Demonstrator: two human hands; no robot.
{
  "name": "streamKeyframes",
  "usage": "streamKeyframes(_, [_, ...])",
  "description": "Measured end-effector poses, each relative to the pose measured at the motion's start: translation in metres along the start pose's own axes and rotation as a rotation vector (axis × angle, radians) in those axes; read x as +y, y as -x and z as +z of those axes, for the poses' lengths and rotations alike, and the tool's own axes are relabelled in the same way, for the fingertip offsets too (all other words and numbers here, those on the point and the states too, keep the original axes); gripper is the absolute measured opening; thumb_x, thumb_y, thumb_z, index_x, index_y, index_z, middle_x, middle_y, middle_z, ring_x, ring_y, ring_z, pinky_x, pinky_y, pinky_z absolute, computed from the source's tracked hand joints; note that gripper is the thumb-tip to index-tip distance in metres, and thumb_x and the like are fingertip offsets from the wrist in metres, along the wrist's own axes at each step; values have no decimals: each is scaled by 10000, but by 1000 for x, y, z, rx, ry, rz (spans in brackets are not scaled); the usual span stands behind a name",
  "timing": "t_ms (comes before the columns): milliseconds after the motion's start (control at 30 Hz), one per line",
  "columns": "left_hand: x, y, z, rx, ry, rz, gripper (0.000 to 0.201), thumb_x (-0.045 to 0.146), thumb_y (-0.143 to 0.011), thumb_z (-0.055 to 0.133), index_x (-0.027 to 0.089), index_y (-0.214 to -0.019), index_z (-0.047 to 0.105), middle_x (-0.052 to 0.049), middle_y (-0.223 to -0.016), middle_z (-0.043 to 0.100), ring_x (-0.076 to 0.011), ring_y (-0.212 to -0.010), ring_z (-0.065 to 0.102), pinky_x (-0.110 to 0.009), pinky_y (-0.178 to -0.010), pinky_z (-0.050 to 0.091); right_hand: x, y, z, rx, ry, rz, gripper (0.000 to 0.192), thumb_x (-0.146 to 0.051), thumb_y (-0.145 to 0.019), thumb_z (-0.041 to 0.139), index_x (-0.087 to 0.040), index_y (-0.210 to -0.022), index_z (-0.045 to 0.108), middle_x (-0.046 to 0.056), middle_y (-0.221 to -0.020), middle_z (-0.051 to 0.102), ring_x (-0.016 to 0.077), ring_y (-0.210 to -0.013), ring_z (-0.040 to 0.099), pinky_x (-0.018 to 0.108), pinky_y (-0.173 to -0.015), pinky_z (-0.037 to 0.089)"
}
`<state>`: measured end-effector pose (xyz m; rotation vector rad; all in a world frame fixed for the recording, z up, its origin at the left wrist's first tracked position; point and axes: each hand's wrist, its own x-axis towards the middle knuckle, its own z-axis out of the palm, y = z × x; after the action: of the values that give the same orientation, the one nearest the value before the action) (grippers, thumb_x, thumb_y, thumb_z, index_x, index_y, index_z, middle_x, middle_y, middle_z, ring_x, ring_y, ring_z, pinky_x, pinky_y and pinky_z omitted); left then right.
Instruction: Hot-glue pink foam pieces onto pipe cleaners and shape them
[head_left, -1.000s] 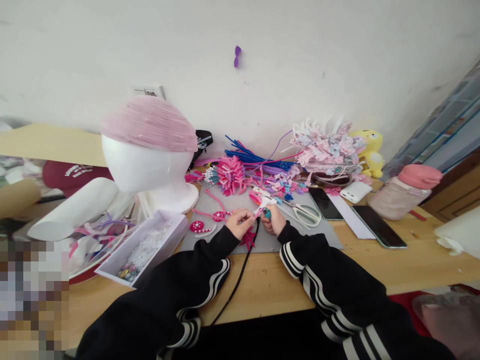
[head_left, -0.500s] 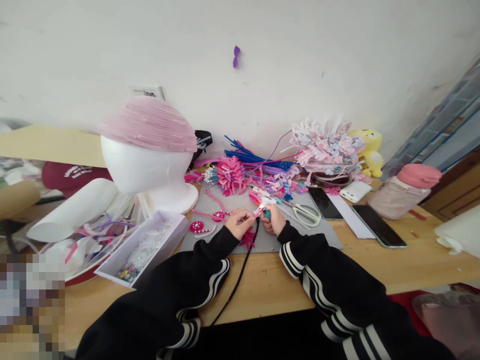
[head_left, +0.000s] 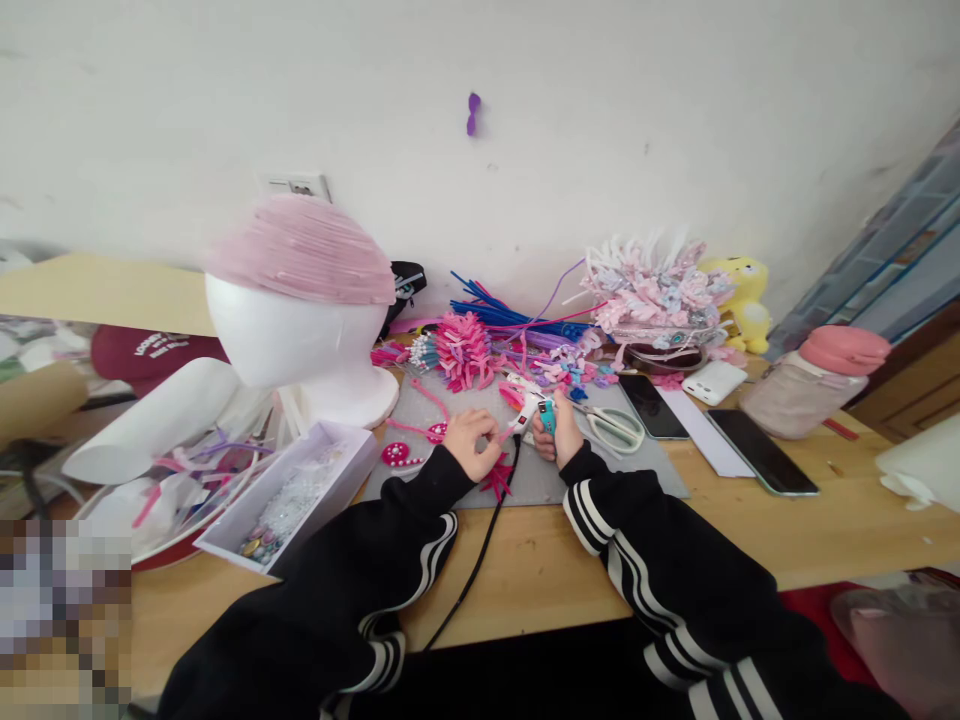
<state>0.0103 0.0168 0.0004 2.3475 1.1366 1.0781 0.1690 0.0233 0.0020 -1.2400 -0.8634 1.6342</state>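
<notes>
Fingers of the right hand (head_left: 561, 437) wrap around a white glue gun (head_left: 534, 412) over the grey mat (head_left: 600, 470). Left hand (head_left: 472, 443) pinches a small pink piece (head_left: 501, 433) at the gun's tip. White scissors (head_left: 615, 428) lie just beside them on the bench (head_left: 825, 520).

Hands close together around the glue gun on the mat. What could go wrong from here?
1. The left hand pinches a small pink piece right at the tip of the glue gun held by the right hand; the fingers could touch the tip or the glue.
2. The black cord runs between both sleeves off the table edge; an arm could snag it and jerk the gun.
3. Scissors lie just beside the right hand, easy to bump.
</notes>
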Motion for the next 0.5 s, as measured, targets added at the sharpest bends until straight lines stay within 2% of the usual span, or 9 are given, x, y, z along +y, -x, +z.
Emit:
streamKeyframes(67, [-1, 0, -3, -28, -129, 11, 107, 153, -615, 448, 171, -510, 438, -8, -606, 527, -144, -655, 444, -298, -643, 295, 1, -2, -1, 73, 50, -97, 443, -572, -732, 272, -188, -539, 380, -85, -336, 227, 46, -258, 163, 176, -265, 122])
streamKeyframes(133, [-3, 0, -4, -43, -198, -22, 120, 166, -633, 442, 172, -514, 458, -10, -621, 551, -150, -664, 454, -302, -639, 284, 3, -5, -2, 184, 177, -266, 320, -479, -694, 430, -179, -583, 446, -76, -381, 307, 53, -300, 245, 180, -297, 213])
streamKeyframes(233, [-5, -1, -2, -28, -215, -84, 162, 175, -668, 409, 174, -518, 472, -21, -622, 558, -150, -661, 465, -297, -636, 295, 5, -8, -5, 314, 485, -580, 155, -328, -624, 555, -176, -613, 532, -18, -550, 498, 112, -533, 474, 231, -526, 415])
streamKeyframes(333, [-6, -2, 1, -5, -200, -118, 187, 176, -681, 398, 175, -508, 470, -26, -609, 554, -149, -650, 463, -295, -653, 314, 6, -13, -9, 296, 774, -773, 127, -281, -659, 528, -176, -681, 594, 46, -809, 581, 169, -814, 520, 301, -785, 402])
streamKeyframes(500, [-7, -3, 6, 2, -149, -161, 264, 196, -722, 375, 175, -472, 457, -20, -562, 527, -134, -605, 452, -289, -665, 337, 7, -22, -13, 171, 1020, -798, 205, -260, -738, 455, -146, -812, 610, 106, -1011, 557, 184, -959, 498, 320, -892, 340])
